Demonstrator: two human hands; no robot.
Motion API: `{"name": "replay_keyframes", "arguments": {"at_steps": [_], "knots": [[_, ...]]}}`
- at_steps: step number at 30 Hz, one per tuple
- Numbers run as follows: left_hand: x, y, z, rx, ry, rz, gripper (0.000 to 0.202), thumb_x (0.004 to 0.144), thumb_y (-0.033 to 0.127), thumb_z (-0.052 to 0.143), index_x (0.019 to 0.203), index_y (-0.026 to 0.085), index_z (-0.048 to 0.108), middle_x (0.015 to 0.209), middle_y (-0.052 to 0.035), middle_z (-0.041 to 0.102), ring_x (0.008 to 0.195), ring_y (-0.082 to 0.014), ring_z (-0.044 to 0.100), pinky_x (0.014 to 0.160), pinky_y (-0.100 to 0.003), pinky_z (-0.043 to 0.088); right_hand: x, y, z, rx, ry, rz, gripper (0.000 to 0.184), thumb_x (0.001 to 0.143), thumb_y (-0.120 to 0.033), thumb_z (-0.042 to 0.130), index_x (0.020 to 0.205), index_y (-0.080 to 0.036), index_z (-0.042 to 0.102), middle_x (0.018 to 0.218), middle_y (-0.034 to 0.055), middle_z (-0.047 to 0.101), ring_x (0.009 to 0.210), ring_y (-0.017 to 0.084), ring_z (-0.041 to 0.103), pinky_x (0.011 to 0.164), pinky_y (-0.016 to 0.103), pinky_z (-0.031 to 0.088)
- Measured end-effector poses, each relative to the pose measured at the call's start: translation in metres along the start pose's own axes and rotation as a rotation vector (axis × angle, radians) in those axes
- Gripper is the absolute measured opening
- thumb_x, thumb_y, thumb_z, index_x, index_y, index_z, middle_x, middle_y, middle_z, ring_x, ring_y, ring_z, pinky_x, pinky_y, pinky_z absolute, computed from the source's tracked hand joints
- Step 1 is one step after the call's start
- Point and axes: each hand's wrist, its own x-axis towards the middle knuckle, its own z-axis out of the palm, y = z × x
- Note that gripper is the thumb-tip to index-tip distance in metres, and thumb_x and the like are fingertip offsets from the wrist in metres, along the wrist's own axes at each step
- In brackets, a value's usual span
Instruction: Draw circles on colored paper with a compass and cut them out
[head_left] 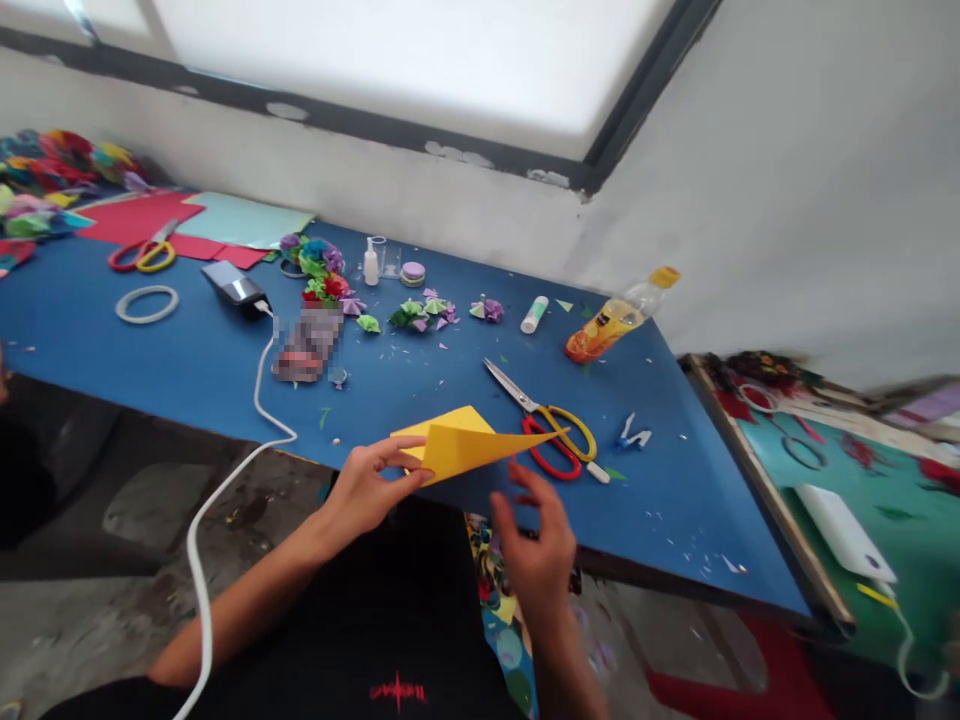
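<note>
Yellow paper tapers rightward, its left end pinched in the left hand; right hand, fingers apart, hangs near the tapered end.

Shows no clearly readable text. On black clothing, bears 1 short line of red lettering, crossed by a vertical stroke, too unclear to spell out. On a drink bottle, carries a yellow-orange label with print too small to read.
</note>
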Motion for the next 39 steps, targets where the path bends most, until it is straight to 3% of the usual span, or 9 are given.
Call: {"name": "replay_keyframes", "arguments": {"at_steps": [3, 10, 16, 22, 25, 29, 32, 35, 39], "knots": [[-0.009, 0.017, 0.012, -0.092, -0.042, 0.022, 0.039, 0.063, 0.034, 0.080, 0.097, 0.019, 0.070, 0.072, -0.0017, 0.074, 0.069, -0.0180, 0.070, 0.066, -0.026, 0.054, -0.015, -0.022, 0.010, 0.113, -0.190, -0.018, 0.057, 0.079, -0.043, 0.068, 0.130, -0.022, 0.051, 0.124, 0.0138, 0.060, 0.104, 0.027, 0.062, 0.076, 0.037, 0.056], [-0.024, 0.043, 0.018, -0.271, -0.151, 0.078, 0.043, 0.051, 0.043, 0.087, 0.077, 0.015, 0.065, 0.064, -0.0006, 0.068, 0.060, -0.0140, 0.064, 0.058, -0.023, 0.051, -0.016, -0.044, 0.001, 0.222, -0.237, 0.085, 0.026, 0.083, -0.044, 0.061, 0.093, -0.022, 0.067, 0.083, 0.0055, 0.072, 0.075, 0.022, 0.067, 0.069, 0.032, 0.055], [-0.024, 0.050, -0.028, -0.355, 0.126, 0.088, 0.050, 0.051, 0.041, 0.087, 0.088, 0.016, 0.064, 0.075, -0.0007, 0.071, 0.066, -0.0148, 0.067, 0.062, -0.025, 0.055, 0.017, -0.023, -0.034, 0.178, -0.088, 0.208, 0.035, 0.080, -0.044, 0.060, 0.106, -0.020, 0.061, 0.097, 0.0084, 0.072, 0.084, 0.023, 0.067, 0.072, 0.033, 0.054], [0.007, 0.017, -0.068, -0.271, 0.327, 0.040, 0.065, 0.046, 0.041, 0.087, 0.097, 0.014, 0.057, 0.074, -0.0010, 0.070, 0.068, -0.0168, 0.068, 0.067, -0.028, 0.055, 0.106, 0.032, -0.040, 0.175, -0.285, 0.136, 0.037, 0.078, -0.032, 0.056, 0.113, -0.019, 0.057, 0.102, 0.0075, 0.072, 0.088, 0.025, 0.067, 0.075, 0.037, 0.054], [0.012, -0.012, -0.062, -0.231, 0.245, -0.102, 0.074, 0.043, 0.046, 0.086, 0.101, 0.014, 0.053, 0.074, -0.0033, 0.071, 0.061, -0.0185, 0.067, 0.058, -0.030, 0.054, 0.152, 0.040, -0.019, -0.227, -0.415, -0.038, 0.037, 0.081, -0.022, 0.050, 0.117, -0.017, 0.059, 0.107, 0.0092, 0.071, 0.092, 0.026, 0.067, 0.079, 0.037, 0.051], [-0.007, -0.046, -0.047, -0.070, 0.200, -0.163, 0.066, 0.055, 0.049, 0.079, 0.106, 0.014, 0.053, 0.073, -0.0043, 0.072, 0.058, -0.0182, 0.065, 0.048, -0.024, 0.045, 0.202, 0.037, 0.031, -0.340, -0.552, -0.129, 0.041, 0.079, -0.019, 0.059, 0.120, -0.014, 0.060, 0.110, 0.0136, 0.070, 0.096, 0.029, 0.066, 0.080, 0.037, 0.049], [-0.034, -0.057, -0.036, 0.123, 0.094, -0.234, 0.043, 0.072, 0.056, 0.065, 0.081, 0.014, 0.060, 0.061, -0.0038, 0.068, 0.050, -0.0161, 0.060, 0.046, -0.023, 0.040, 0.222, 0.032, 0.076, -0.391, -0.679, -0.239, 0.038, 0.077, -0.014, 0.063, 0.115, -0.017, 0.066, 0.106, 0.0109, 0.072, 0.096, 0.028, 0.065, 0.080, 0.033, 0.048], [-0.057, -0.050, -0.025, 0.256, -0.188, -0.297, 0.048, 0.082, 0.059, 0.052, 0.060, 0.017, 0.057, 0.051, -0.0025, 0.063, 0.045, -0.0146, 0.057, 0.045, -0.022, 0.037, 0.227, 0.023, 0.119, -0.437, -0.742, -0.339, 0.037, 0.074, -0.008, 0.065, 0.110, -0.016, 0.069, 0.105, 0.0121, 0.072, 0.098, 0.029, 0.065, 0.083, 0.033, 0.046], [-0.061, -0.015, -0.019, 0.502, -0.458, -0.140, 0.043, 0.088, 0.053, 0.049, 0.069, 0.018, 0.066, 0.055, -0.0006, 0.066, 0.051, -0.0148, 0.059, 0.050, -0.023, 0.036, 0.223, 0.007, 0.143, -0.456, -0.706, -0.425, 0.051, 0.074, -0.004, 0.064, 0.124, -0.014, 0.061, 0.119, 0.0153, 0.066, 0.111, 0.030, 0.059, 0.094, 0.038, 0.043]]}}
